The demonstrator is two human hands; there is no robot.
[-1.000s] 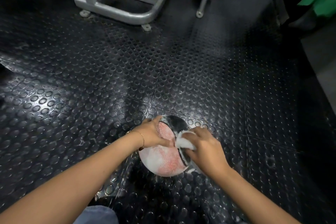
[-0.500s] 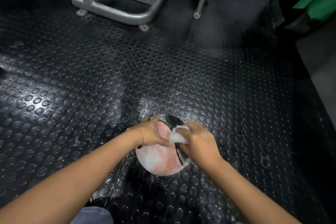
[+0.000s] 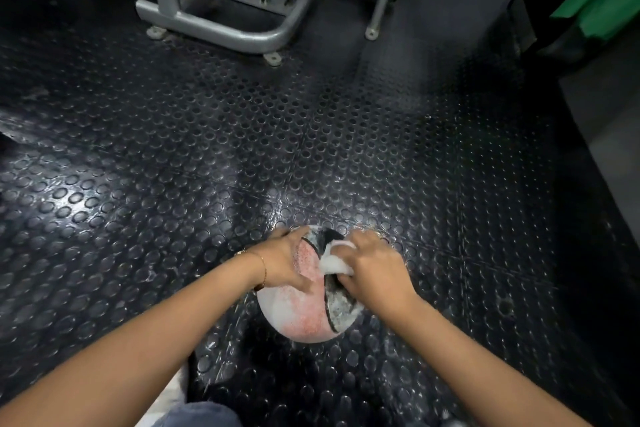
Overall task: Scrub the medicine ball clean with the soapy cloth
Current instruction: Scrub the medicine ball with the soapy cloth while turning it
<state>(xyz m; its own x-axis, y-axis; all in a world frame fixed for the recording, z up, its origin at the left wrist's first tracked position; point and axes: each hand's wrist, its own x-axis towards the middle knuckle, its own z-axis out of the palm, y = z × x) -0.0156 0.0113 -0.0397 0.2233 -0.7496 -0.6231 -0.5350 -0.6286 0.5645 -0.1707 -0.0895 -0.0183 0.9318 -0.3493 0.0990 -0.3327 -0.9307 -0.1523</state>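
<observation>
The medicine ball (image 3: 299, 314) sits on the studded black floor (image 3: 207, 166), low and centre in the view, with both hands on its upper half. The left hand (image 3: 284, 262) clamps the ball's upper left side. Its fingers curve over the far edge and its thumb lies across the pink panel, which is filmed with white suds. The right hand (image 3: 375, 270) is on the ball's right shoulder, fingers curled tight round a white soapy cloth (image 3: 334, 262), pressing it onto the dark panel beside the black seam.

Most of the cloth is buried in that fist, with only a bunched white lump poking out toward the left hand. The ball's far side and right flank are hidden under the two hands. A thin bracelet (image 3: 264, 265) circles the left wrist. Nearer the camera than the ball, a scrap of grey-blue fabric (image 3: 204, 414) is cut off by the frame's bottom edge.

Well beyond the ball stands the grey metal frame (image 3: 221, 32) of a gym machine, its feet on the floor. Far off to the ball's upper right there is a green panel (image 3: 606, 0) on something dark, too cropped to identify. Wet sheen glints on the floor around the ball.
</observation>
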